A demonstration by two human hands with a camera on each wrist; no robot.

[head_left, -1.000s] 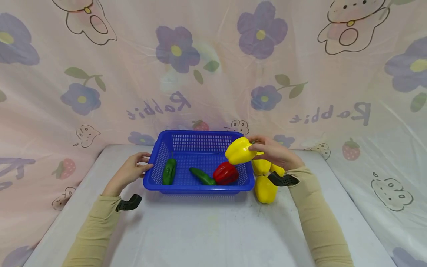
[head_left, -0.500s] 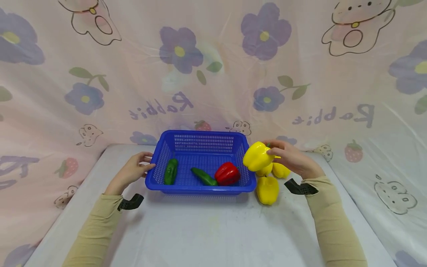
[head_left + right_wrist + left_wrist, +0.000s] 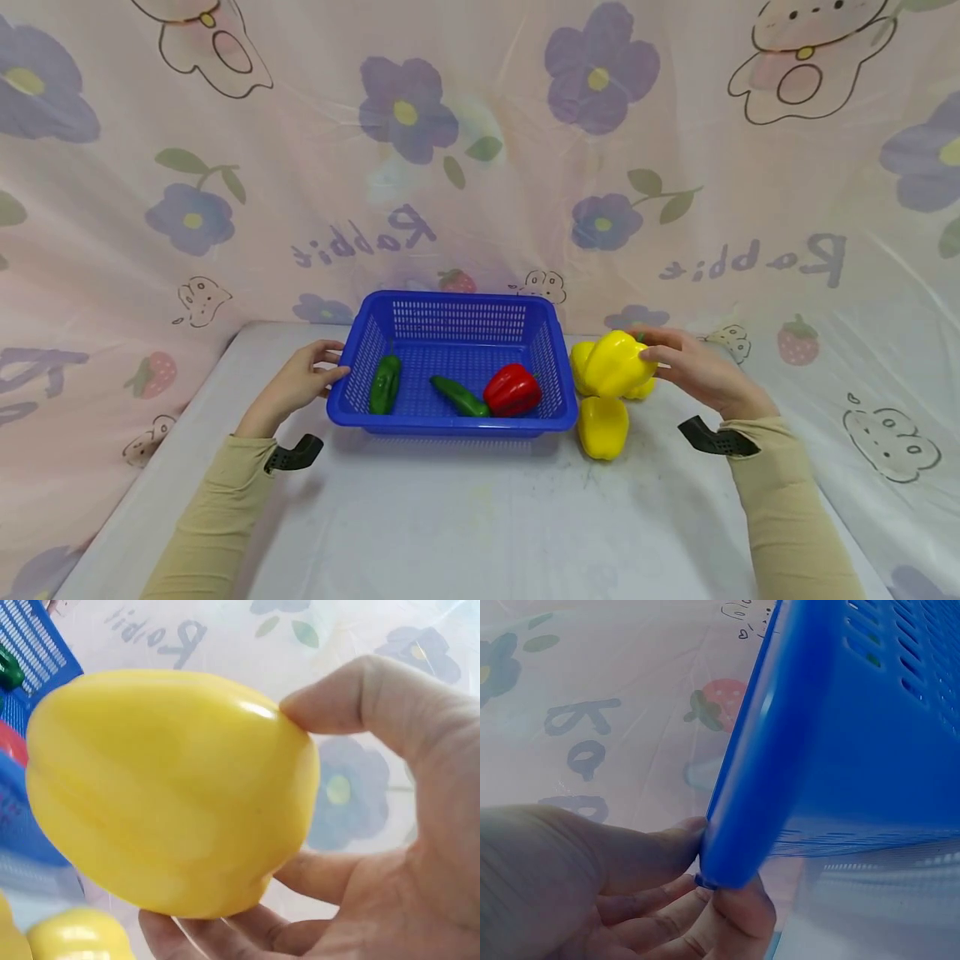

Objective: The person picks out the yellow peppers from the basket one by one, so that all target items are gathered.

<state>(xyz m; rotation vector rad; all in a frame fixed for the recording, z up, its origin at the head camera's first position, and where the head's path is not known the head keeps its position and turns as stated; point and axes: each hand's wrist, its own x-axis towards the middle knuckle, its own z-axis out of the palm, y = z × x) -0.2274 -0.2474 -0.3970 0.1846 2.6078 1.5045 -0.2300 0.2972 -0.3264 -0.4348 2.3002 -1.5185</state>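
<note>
A yellow bell pepper (image 3: 617, 365) is pinched between the thumb and fingers of my right hand (image 3: 693, 367), above other yellow bell peppers beside the basket. In the right wrist view the same pepper (image 3: 172, 791) fills much of the picture. My left hand (image 3: 294, 387) grips the left rim of a blue plastic basket (image 3: 450, 422); the left wrist view has the thumb and fingers pinching the basket's rim (image 3: 772, 750). Inside the basket lie a dark green pepper (image 3: 385, 385) at the left, a long green chili (image 3: 460, 396) and a red bell pepper (image 3: 512, 390).
One yellow bell pepper (image 3: 603, 427) lies on the white table (image 3: 450, 517) by the basket's right front corner. More yellow peppers behind it are partly hidden by the held one. A patterned curtain (image 3: 480, 167) hangs behind the table.
My right hand has carried the yellow bell pepper rightward and slightly down, from over the basket's right edge to above the other yellow peppers. My left hand keeps hold of the rim.
</note>
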